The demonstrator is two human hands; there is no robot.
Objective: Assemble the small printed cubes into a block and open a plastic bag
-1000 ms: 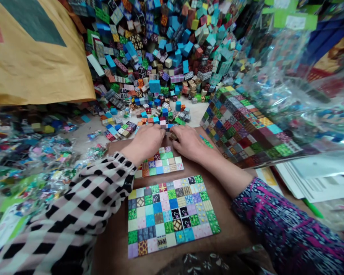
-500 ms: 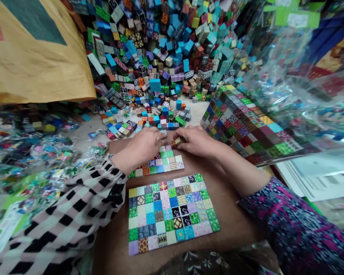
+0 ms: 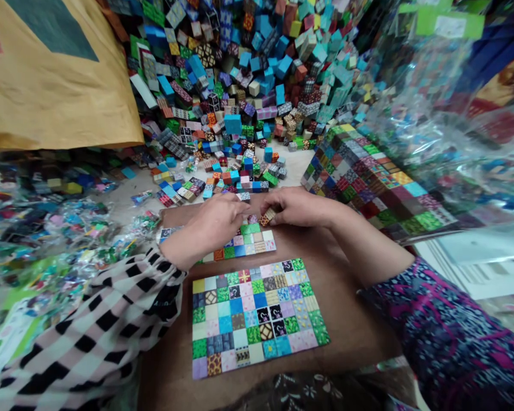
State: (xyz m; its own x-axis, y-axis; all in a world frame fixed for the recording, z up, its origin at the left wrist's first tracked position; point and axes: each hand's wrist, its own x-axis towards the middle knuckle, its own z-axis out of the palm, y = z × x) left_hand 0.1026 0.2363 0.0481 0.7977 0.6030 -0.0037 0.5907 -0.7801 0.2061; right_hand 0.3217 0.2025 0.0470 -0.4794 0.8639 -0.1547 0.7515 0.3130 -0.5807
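My right hand [image 3: 293, 206] pinches a small patterned toy block [image 3: 265, 219], brown-spotted with a tan side, between thumb and fingers. It is just off the right end of a partly covered group of blocks [image 3: 251, 238] laid in rows. My left hand [image 3: 216, 225] lies over that group, its back up and its index finger pointing right. The other left fingers are curled and mostly hidden, so what they hold, if anything, does not show. Nearer to me lies a larger flat rectangle of blocks [image 3: 259, 317] in many colours, packed edge to edge.
These stand on a brown board [image 3: 346, 342]. Beyond it rises a big heap of loose blocks [image 3: 257, 68]. A stacked slab of blocks [image 3: 372, 177] leans at right, near clear plastic bags [image 3: 466, 142]. Small wrapped packets [image 3: 68, 228] spread at left below a yellow bag [image 3: 60, 85].
My left hand has shifted slightly left, with its index finger more outstretched. The block in my right hand has turned and shows more of its side. The large rectangle of blocks is unchanged.
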